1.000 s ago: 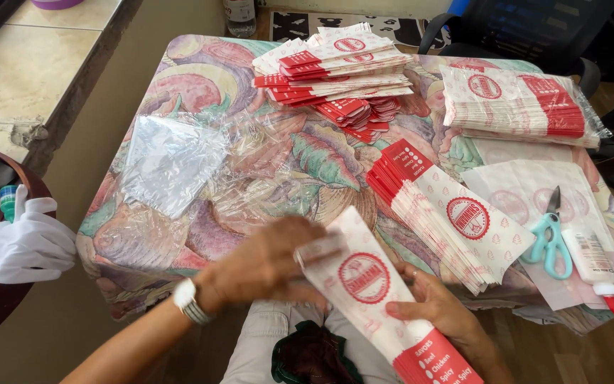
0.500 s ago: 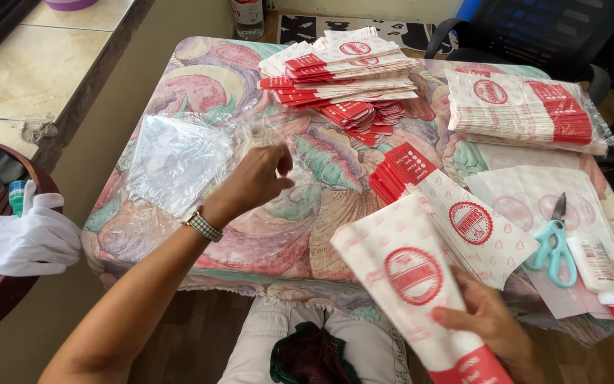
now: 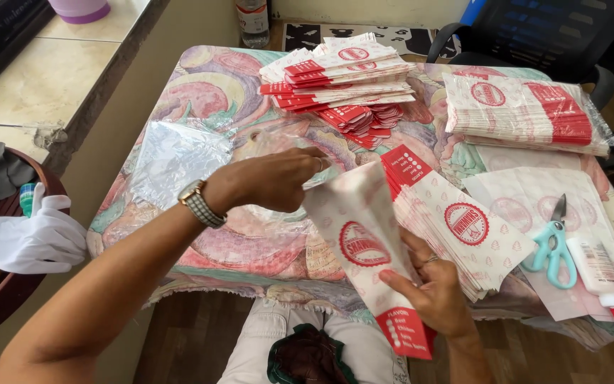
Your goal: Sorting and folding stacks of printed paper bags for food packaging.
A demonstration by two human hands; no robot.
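A table (image 3: 200,78) under a swirly pastel cloth carries stacked red-and-white paper bags (image 3: 342,71) at twelve o'clock, clear plastic sheets (image 3: 175,153) at nine, teal scissors (image 3: 552,245) and a glue bottle (image 3: 598,270) at four.

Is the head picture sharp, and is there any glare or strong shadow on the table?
Head view: mostly sharp, soft even daylight, no hard shadows; white glare on the clear plastic bags; left hand and paper bag crisp.

Bag stacks (image 3: 342,78) crowd table (image 3: 200,92); left part free.
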